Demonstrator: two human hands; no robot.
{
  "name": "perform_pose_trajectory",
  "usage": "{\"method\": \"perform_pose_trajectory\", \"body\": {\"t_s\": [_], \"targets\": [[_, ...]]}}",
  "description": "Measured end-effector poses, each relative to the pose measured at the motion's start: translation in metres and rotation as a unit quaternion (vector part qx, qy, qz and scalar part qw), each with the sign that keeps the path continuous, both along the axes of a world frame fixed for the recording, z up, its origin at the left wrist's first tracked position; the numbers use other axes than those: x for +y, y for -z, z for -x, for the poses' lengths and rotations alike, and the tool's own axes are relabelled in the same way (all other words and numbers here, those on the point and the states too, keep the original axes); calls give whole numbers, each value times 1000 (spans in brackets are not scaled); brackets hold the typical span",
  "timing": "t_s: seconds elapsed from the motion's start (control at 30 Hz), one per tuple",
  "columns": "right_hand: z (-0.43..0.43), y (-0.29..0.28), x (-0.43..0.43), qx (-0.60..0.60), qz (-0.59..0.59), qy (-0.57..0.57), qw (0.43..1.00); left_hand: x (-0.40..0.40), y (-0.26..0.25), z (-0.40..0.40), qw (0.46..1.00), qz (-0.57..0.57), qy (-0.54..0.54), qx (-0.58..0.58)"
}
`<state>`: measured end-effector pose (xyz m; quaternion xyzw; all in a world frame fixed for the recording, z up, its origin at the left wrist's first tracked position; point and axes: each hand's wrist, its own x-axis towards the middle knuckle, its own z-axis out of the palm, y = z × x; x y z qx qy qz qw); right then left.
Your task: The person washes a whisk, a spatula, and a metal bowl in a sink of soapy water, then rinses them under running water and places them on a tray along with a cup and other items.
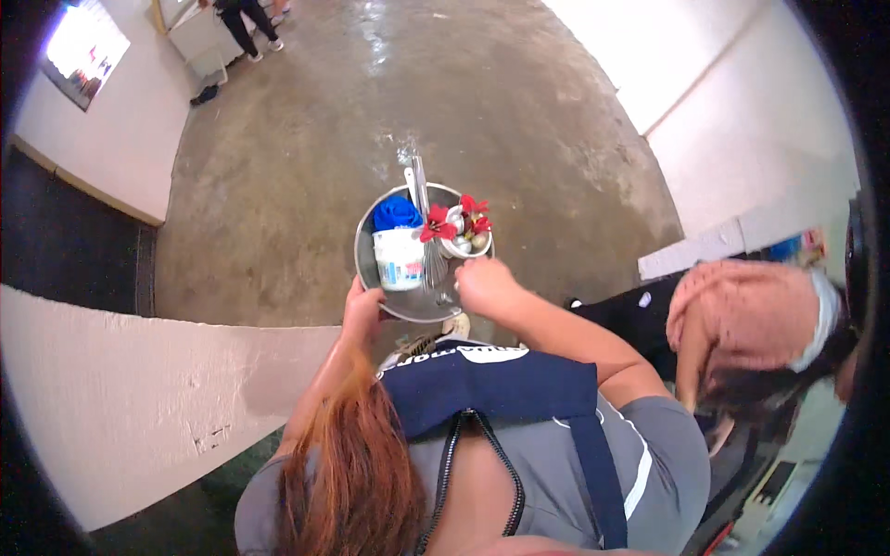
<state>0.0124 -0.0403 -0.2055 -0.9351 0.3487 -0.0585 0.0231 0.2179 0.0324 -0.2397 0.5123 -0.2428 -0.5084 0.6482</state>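
Note:
In front of me is a round metal bowl [409, 306] filled with items. My left hand [363, 309] grips its near left rim, thumb on top. Curled at the near right rim, my right hand [485, 286] is slightly blurred, and its fingertips are hidden. A white plastic tub [400, 260] with a printed label lies on the bowl's left side, below a bright blue bundle [397, 213]. A wire whisk [434, 267] rests in the middle, with a white-handled utensil [411, 184] beside its upper end. Red artificial flowers [438, 224] and a white cup [459, 248] of shiny balls sit at right.
Wet-looking concrete floor [292, 174] stretches ahead. A low white wall [174, 375] runs along my left. A person in a pink top [747, 316] bends over close on my right. Another person's dark-trousered legs [245, 28] stand far left, by a white counter [205, 42].

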Motion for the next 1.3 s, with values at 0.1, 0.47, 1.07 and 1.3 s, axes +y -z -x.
{"method": "perform_pose_trajectory", "body": {"t_s": [0.1,0.47,1.07,1.3], "targets": [[27,-57,4,-31,-62,-3,998,17,-9,13,998,-40,-25,-32],[46,-43,-52,-328,5,-50,943,15,8,33,997,-1,-72,28],[39,-34,-96,-165,137,-201,956,10,27,53,990,82,-114,11],[18,-60,-120,-9,61,-275,959,8,28,57,984,94,-138,57]]}}
